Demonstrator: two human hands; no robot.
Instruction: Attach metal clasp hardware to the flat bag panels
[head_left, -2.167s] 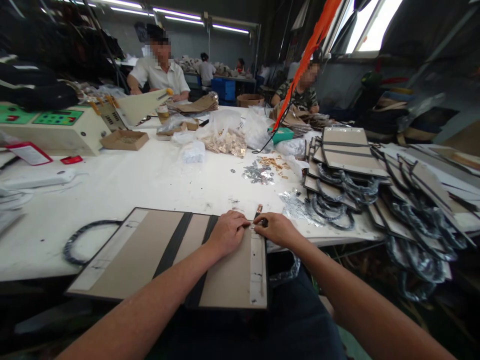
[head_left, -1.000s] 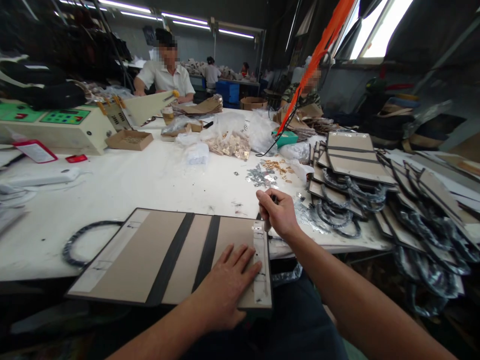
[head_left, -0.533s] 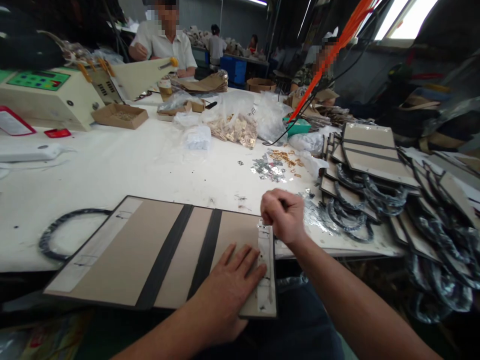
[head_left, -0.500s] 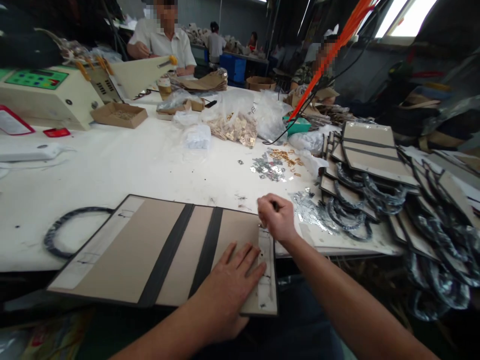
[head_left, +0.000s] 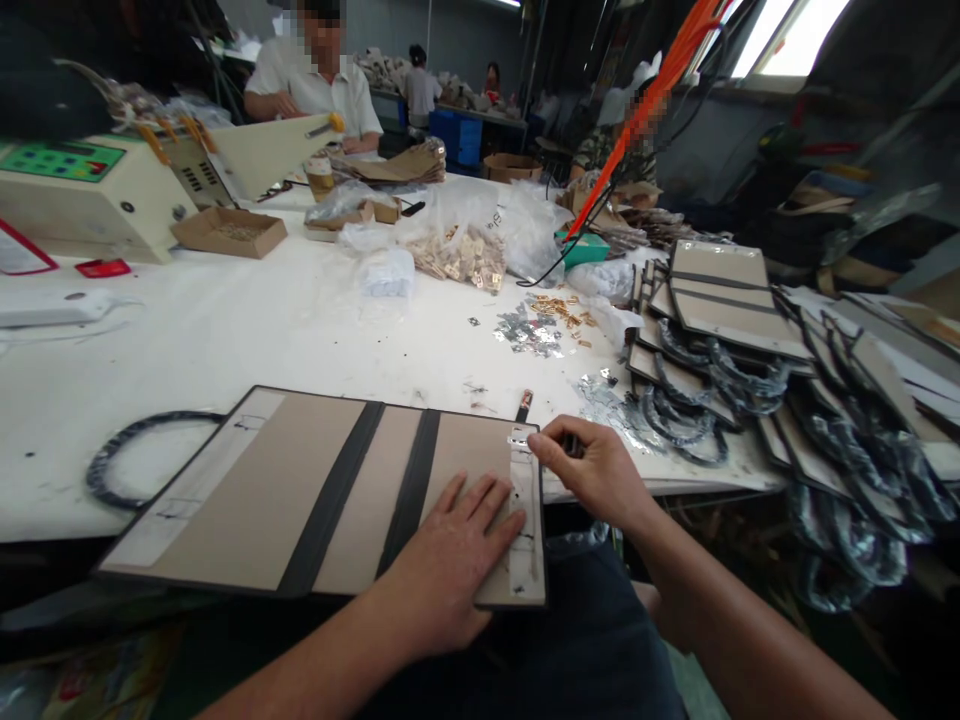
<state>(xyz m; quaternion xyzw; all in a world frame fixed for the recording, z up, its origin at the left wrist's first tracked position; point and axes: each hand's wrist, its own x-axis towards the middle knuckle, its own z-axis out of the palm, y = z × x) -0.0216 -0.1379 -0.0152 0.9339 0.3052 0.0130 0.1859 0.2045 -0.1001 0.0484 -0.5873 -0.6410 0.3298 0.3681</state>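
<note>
A flat beige bag panel [head_left: 262,510] with dark edging and two black bands lies open at the table's front edge. My left hand [head_left: 457,555] rests flat on its right part, fingers spread. Over the white strip [head_left: 527,540] at the right end, my right hand [head_left: 596,465] is closed, thumb and finger pinched together beside a small shiny metal plate [head_left: 517,440]. Something dark shows inside its curled fingers; its kind is hidden. A short dark piece with a coppery end [head_left: 525,404] sticks out past the panel's far edge. One plastic-wrapped handle [head_left: 101,470] loops out at left.
Loose silver plates [head_left: 529,332] and gold pieces [head_left: 570,312] lie beyond the panel. Stacked panels with wrapped handles [head_left: 724,290] stand at right. Farther back are plastic bags [head_left: 457,255], a cardboard tray [head_left: 229,232], a machine [head_left: 82,200] and a seated person [head_left: 315,95].
My right hand has shifted right and slightly down, uncovering the metal plate and the coppery-ended piece. My left hand stays on the panel. The whole view has shifted slightly.
</note>
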